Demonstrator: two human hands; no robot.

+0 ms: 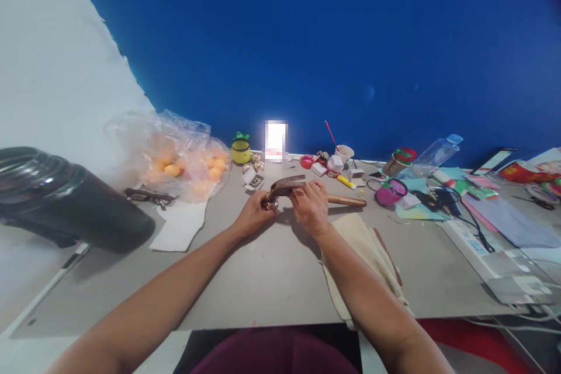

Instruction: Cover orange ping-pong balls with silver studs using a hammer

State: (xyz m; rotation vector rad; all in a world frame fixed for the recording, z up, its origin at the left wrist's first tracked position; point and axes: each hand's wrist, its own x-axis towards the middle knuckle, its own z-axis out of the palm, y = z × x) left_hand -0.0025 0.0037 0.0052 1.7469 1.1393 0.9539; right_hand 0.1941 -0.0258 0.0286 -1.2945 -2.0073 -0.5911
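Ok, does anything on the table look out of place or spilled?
No spill shows. Toward the right, the clear bottle leans far over rather than standing upright, and black cables lie tangled by the coloured sheets.

Both bare forearms reach forward and angle inward; the left hand point(258, 210) and the right hand point(311, 204) nearly meet, fingers curled, the right closed in a grip.
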